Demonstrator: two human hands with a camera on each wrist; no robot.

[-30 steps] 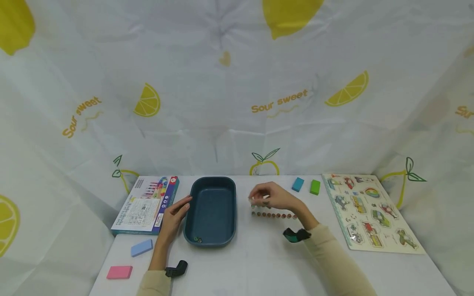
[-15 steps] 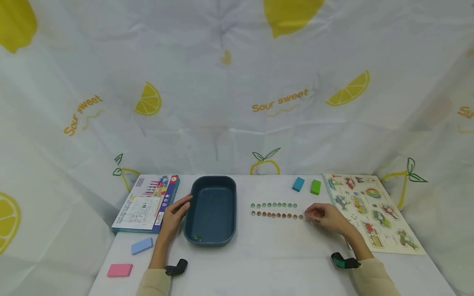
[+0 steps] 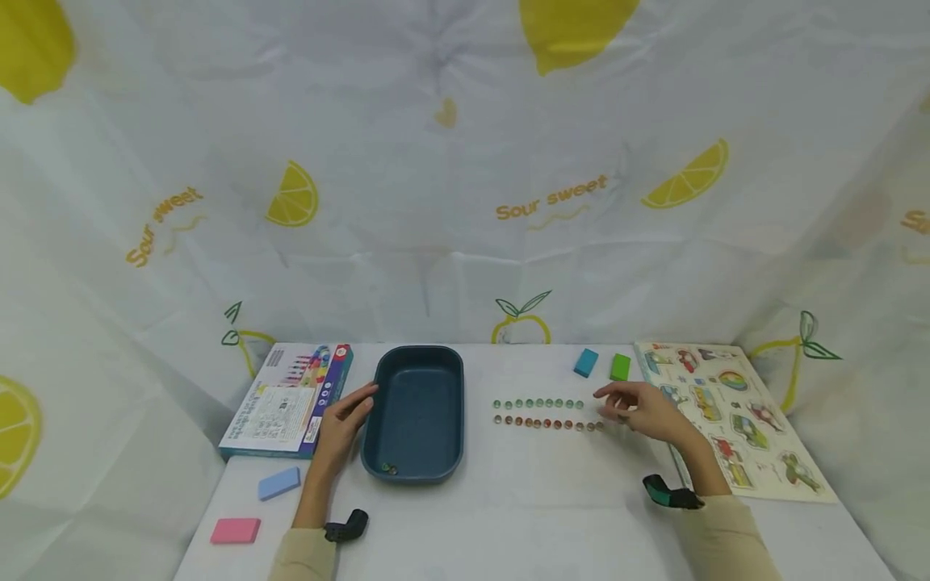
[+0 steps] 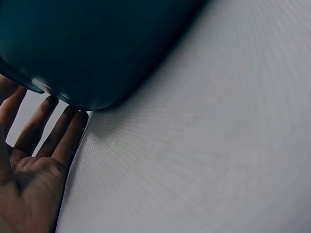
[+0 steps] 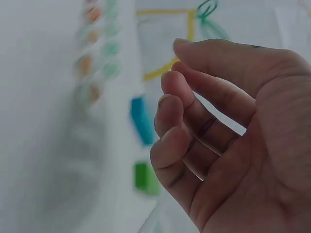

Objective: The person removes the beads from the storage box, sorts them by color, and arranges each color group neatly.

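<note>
Two rows of small beads lie on the white table: a green row (image 3: 538,403) and below it a longer red-orange row (image 3: 548,424). My right hand (image 3: 634,407) hovers just past the rows' right end, fingers loosely curled (image 5: 175,126) and holding nothing. A dark teal tray (image 3: 417,367) stands left of the beads, with two small beads (image 3: 388,467) in its near corner. My left hand (image 3: 341,424) rests with straight fingers (image 4: 63,136) against the tray's left wall (image 4: 97,48).
A colourful box (image 3: 286,399) lies left of the tray, with a light blue block (image 3: 278,484) and a pink block (image 3: 235,532) nearer me. A teal block (image 3: 584,361) and a green block (image 3: 619,366) sit behind the beads. A picture puzzle board (image 3: 726,411) fills the right side.
My right hand swept from the left end of the bead rows to their right end, then lifted a little. One more bead shows at the red-orange row's right end. The left hand stayed put.
</note>
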